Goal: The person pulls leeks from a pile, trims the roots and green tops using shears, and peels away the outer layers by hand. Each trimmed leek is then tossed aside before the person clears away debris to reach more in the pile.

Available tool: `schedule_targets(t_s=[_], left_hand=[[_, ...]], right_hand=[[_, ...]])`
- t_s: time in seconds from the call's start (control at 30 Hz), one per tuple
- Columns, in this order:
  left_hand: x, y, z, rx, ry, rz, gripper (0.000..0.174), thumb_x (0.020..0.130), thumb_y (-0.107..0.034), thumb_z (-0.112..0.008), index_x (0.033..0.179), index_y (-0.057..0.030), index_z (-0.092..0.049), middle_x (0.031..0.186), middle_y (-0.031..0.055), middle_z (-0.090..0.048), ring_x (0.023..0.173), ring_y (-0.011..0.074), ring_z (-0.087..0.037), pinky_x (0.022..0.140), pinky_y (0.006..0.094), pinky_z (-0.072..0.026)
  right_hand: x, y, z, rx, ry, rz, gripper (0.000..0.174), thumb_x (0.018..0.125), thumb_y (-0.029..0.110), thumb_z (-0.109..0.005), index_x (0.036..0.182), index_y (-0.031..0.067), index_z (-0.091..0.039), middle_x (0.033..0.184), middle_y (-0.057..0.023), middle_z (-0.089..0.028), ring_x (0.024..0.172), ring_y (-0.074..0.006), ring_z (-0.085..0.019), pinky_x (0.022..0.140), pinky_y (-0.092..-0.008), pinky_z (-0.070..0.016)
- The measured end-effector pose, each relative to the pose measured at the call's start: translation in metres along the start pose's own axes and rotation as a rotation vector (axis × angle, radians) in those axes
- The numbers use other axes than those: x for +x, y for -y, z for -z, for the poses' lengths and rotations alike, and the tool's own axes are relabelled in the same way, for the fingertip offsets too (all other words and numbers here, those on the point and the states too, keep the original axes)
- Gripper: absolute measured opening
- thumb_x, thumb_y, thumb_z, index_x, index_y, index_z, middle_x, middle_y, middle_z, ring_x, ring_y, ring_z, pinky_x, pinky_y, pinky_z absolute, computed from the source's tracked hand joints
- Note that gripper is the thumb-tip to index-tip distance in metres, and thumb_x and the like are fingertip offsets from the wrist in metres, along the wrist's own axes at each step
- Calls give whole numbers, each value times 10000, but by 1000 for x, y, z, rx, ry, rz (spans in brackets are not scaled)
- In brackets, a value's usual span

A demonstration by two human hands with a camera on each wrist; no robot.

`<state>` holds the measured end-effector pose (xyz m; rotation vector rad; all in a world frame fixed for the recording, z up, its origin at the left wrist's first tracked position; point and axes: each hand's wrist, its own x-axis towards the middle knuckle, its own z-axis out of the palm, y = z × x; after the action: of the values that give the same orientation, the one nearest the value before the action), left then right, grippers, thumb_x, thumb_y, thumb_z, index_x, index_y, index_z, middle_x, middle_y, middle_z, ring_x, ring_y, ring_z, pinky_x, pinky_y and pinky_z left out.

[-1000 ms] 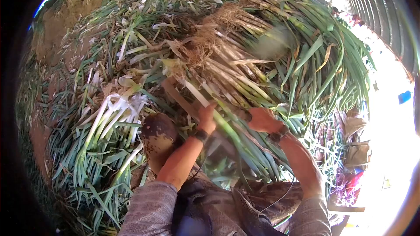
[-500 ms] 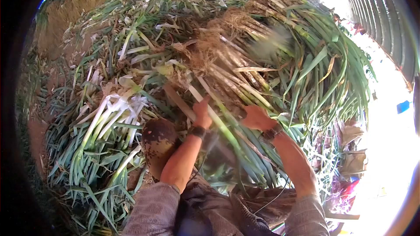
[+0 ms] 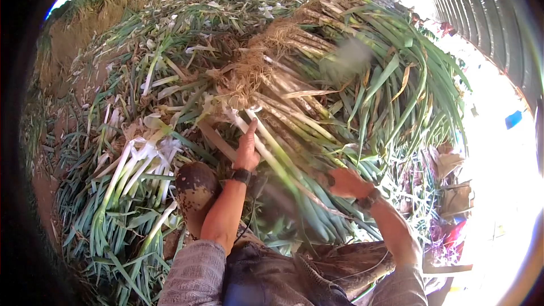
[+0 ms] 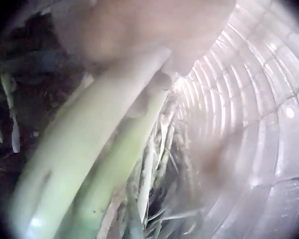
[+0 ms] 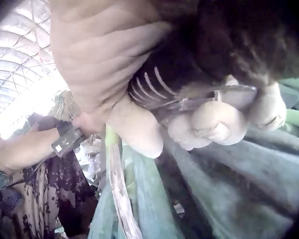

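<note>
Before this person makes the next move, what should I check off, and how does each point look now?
1. Left hand gripping the pale stalk: ok, fingers curl round it.
2. Right hand gripping the dark object: ok, fingers curl round it.
3. Hands apart: ok, a gap shows between them.
4. White stalks at the left away from both hands: ok.
5. Identity of the dark object: cannot tell, mostly hidden.
</note>
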<state>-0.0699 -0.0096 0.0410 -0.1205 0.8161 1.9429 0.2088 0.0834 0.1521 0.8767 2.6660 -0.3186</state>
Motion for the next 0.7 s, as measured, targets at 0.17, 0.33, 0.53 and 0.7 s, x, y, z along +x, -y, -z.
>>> schedule_targets(t_s=[0.17,0.33,0.53,0.7], left_hand=[[2,-2,11,-44,-16,-169,263,818,-290,-783,966,-132,-634,837,-29,-576,707,105,-549,591,293,-504],[-29,13,-8,4,224,14,199,887,-226,-704,995,-66,-655,826,2,-645,641,117,-551,613,319,-544],[-44,20,-8,45,247,2,135,876,-144,-694,954,-42,-654,768,31,-641,644,159,-618,581,334,-554],[-42,39,0,89,331,-35,112,889,-145,-673,946,-57,-634,830,58,-668,719,183,-665,611,344,-575]], right_hand=[[-35,11,12,70,31,-89,294,846,341,-578,904,58,-631,784,-219,-651,778,-412,-620,710,-518,-470],[-32,41,34,165,-254,9,385,894,395,-551,1023,53,-672,869,-218,-679,759,-425,-644,751,-537,-489],[-3,44,31,99,-146,-2,404,871,317,-557,1176,54,-594,966,-248,-658,956,-422,-616,863,-533,-450],[10,33,12,-4,-454,48,345,829,364,-604,997,66,-648,763,-227,-651,736,-417,-623,672,-528,-477]])
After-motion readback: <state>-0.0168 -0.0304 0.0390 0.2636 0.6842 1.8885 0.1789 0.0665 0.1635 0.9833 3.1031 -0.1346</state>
